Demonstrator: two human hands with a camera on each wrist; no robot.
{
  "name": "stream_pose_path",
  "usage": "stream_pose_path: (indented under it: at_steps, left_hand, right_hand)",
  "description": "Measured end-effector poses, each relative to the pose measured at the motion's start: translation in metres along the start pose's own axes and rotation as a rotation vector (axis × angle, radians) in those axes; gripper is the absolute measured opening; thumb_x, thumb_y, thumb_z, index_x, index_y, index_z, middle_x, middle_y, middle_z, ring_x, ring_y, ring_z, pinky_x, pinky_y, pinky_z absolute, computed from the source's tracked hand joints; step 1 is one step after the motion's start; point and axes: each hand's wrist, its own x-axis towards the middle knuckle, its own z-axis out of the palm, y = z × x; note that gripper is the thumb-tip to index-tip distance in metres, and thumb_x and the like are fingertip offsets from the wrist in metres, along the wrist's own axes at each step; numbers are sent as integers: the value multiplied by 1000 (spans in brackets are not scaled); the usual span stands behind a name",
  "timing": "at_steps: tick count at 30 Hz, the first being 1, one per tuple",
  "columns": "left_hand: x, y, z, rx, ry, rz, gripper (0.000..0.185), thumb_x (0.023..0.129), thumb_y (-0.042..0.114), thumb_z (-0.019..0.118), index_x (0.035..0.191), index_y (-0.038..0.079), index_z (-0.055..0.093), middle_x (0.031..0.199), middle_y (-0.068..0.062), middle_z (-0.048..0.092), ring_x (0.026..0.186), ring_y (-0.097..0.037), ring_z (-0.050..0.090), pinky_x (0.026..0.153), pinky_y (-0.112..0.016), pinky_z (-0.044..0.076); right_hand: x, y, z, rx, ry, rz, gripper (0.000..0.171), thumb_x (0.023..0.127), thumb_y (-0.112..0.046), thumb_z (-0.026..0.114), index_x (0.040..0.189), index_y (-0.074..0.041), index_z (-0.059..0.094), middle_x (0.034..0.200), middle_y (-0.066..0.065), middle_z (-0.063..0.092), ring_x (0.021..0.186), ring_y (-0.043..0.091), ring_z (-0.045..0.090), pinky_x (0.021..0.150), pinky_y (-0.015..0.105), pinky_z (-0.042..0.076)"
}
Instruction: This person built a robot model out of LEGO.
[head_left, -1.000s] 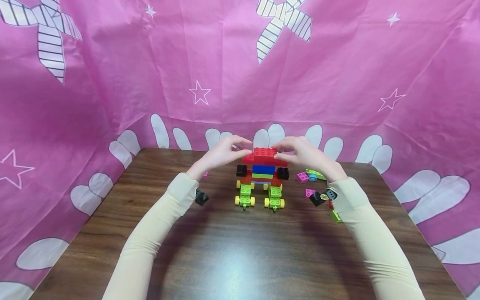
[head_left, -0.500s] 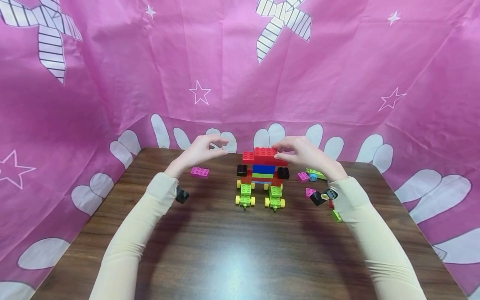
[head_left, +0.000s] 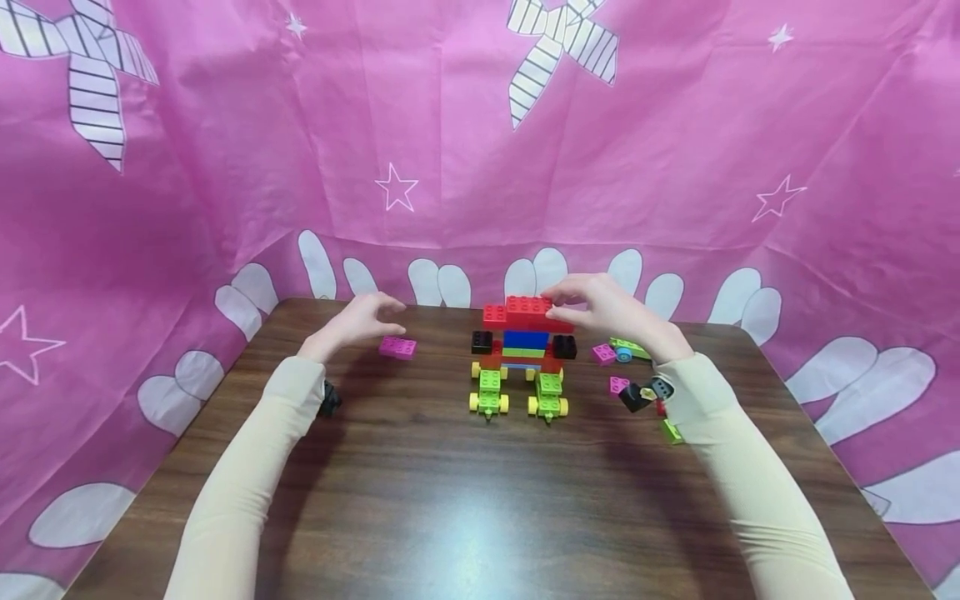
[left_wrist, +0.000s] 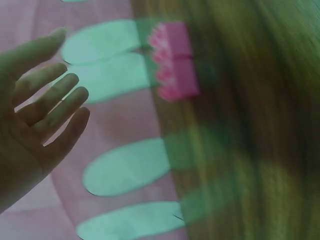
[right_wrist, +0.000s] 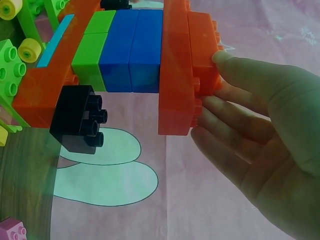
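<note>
I sit in a staged play corner rather than a lived-in room. A pink party backdrop (head_left: pixel 465 150) printed with stars and white petals hangs on three sides of my dark wood-grain worktop (head_left: pixel 480 500), hiding any walls. Chunky toy bricks (head_left: pixel 626 367) lie loose at the far right beside a brick model (head_left: pixel 521 354).

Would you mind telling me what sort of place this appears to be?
Probably a staged tabletop play or recording corner: a dark wooden table, a pink star-printed cloth backdrop draped round it, and a toy-brick model with loose bricks beside it.
</note>
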Motion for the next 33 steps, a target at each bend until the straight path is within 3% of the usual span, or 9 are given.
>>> stream_pose_path:
  at_steps: [6, 15, 33]
  left_hand:
    - [-4, -26, 11, 83, -53, -45, 48, 82, 6, 73, 125, -11, 60, 127, -28, 64, 123, -44, 57, 107, -54, 45]
    - [-9, -46, 29, 113, -91, -84, 51, 78, 5, 78, 122, -13, 61, 122, -30, 65, 117, -43, 61, 104, -53, 47]
    - [-6, -55, 40, 131, -63, -82, 39, 80, 6, 78, 115, -8, 68, 116, -26, 69, 111, -38, 64, 102, -53, 48]
  right_hand:
    - [0, 1, 1, 15, -6, 11, 33, 89, -19, 74, 120, -7, 70, 115, 11, 73, 108, 28, 68, 91, 44, 58]
    - [0, 0, 2, 7, -17, 18, 35, 90, -21, 73, 122, -7, 70, 116, 10, 73, 108, 26, 69, 91, 44, 59]
    - [0, 1, 1, 11, -19, 17, 35, 90, -20, 73, 123, -7, 69, 117, 10, 73, 108, 26, 68, 90, 43, 59]
